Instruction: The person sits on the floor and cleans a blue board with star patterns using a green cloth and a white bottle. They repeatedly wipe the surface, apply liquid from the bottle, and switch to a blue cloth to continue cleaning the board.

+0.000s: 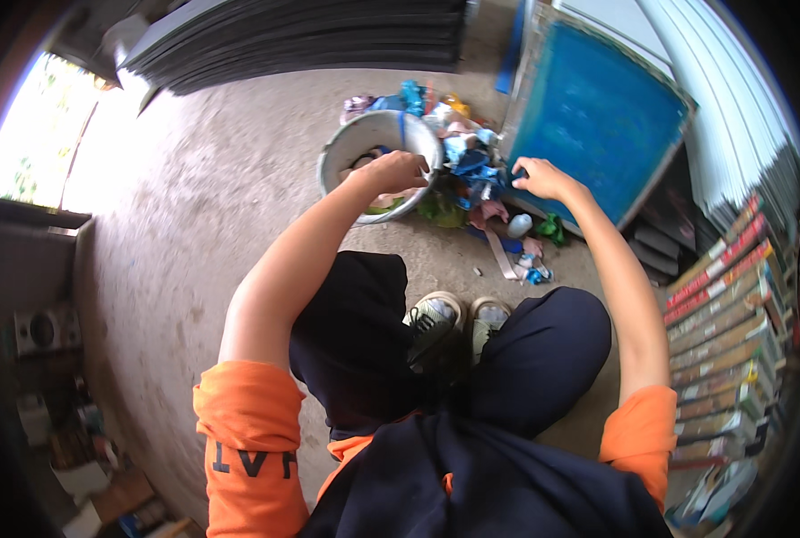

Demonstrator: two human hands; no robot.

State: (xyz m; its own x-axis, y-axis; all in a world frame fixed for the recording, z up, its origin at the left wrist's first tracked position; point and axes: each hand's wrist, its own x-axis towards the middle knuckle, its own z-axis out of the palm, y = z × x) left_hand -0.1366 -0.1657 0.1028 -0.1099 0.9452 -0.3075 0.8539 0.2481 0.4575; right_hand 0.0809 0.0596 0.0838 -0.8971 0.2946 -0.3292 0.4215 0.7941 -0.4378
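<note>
A pale grey bucket (pixel 332 160) stands on the floor ahead of me, with some scraps inside. My left hand (pixel 393 172) reaches over its opening, fingers loosely bent and apart close to the right rim; I cannot tell whether they touch it. Against the bucket's right side lies a heap of crumpled cloth and plastic scraps (pixel 473 167), mostly blue, with pink, yellow and green pieces. To the right of that heap my right hand (pixel 545 178) hovers, thumb and fingers curved apart with nothing between them. It overlaps the edge of a blue framed panel (pixel 601 117).
Dark stacked sheets (pixel 310 45) lie at the back. Long pale sheets (pixel 731 99) lean on the right, above a row of stacked boards (pixel 722 332). A green scrap (pixel 552 229) and a white rounded item (pixel 520 225) lie nearer me. My shoes (pixel 436 318) rest between my bent knees.
</note>
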